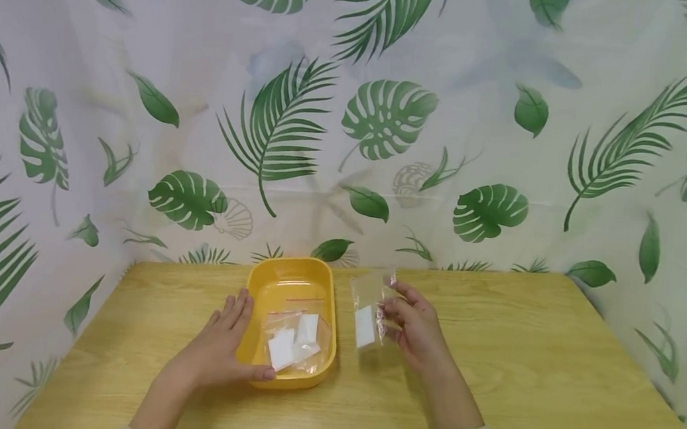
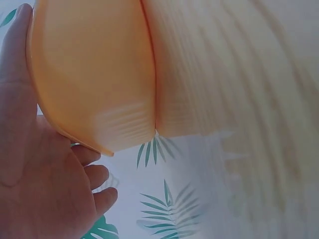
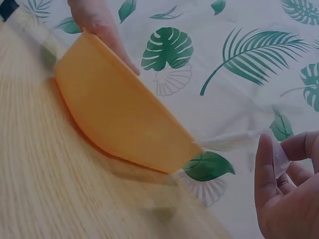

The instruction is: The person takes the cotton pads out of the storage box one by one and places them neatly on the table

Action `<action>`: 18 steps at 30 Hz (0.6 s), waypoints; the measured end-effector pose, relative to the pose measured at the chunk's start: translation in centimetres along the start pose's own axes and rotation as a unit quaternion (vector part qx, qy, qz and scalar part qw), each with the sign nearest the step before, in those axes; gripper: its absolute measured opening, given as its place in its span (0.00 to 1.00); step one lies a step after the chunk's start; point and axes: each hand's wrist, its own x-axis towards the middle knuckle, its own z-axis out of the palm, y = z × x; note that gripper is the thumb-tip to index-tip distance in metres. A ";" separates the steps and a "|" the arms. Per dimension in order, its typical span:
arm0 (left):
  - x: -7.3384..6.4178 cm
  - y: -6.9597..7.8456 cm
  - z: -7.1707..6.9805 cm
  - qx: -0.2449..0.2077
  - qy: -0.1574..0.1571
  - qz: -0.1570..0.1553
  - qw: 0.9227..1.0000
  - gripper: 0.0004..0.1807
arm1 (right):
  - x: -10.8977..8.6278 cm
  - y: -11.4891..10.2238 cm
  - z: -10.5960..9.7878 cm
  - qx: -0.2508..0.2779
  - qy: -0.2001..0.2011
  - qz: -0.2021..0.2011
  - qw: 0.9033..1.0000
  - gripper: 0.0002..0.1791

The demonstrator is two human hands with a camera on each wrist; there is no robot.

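Note:
A clear plastic bag with a white flat piece (image 1: 365, 326) inside hangs upright from my right hand (image 1: 419, 329), which pinches its right edge between thumb and fingers. In the right wrist view the bag (image 3: 281, 158) shows as a crumpled clear fold at the fingertips. Just left of it stands a yellow tray (image 1: 288, 281). My left hand (image 1: 214, 352) rests on the tray's left and near rim, fingers straight and spread, thumb along the near edge. Inside the tray lie several clear bags (image 1: 313, 357) with red seal lines and white pieces.
The tray stands on a wood-grain table (image 1: 525, 360), left of its middle. Behind the table hangs a white cloth (image 1: 425, 240) printed with green leaves, which also runs along both sides.

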 end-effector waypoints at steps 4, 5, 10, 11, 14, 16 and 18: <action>0.0 0.3 0.2 -0.004 -0.001 -0.003 1.000 0.76 | 0.4 0.8 -0.3 -0.016 0.001 0.003 1.000 0.29; 0.0 0.3 0.2 -0.004 -0.002 -0.005 1.000 0.76 | 0.5 1.1 -0.3 -0.015 0.002 0.006 1.000 0.29; 0.0 0.1 0.5 -0.003 0.000 -0.009 1.000 0.76 | 1.1 2.3 -0.2 0.011 0.007 0.028 1.000 0.29; 0.0 0.1 0.5 -0.003 -0.001 -0.010 1.000 0.76 | 1.2 2.5 -0.1 0.016 0.006 0.033 0.999 0.29; 0.0 0.0 0.4 0.000 -0.002 -0.013 1.000 0.76 | 1.4 3.1 0.0 0.016 0.004 0.037 0.999 0.29; 0.0 0.0 0.3 0.002 0.001 -0.013 1.000 0.75 | 1.6 3.5 0.0 0.016 0.003 0.035 0.999 0.29; 0.0 0.0 0.3 0.005 0.003 -0.011 1.000 0.75 | 1.8 3.8 -0.1 0.013 0.003 0.032 0.999 0.30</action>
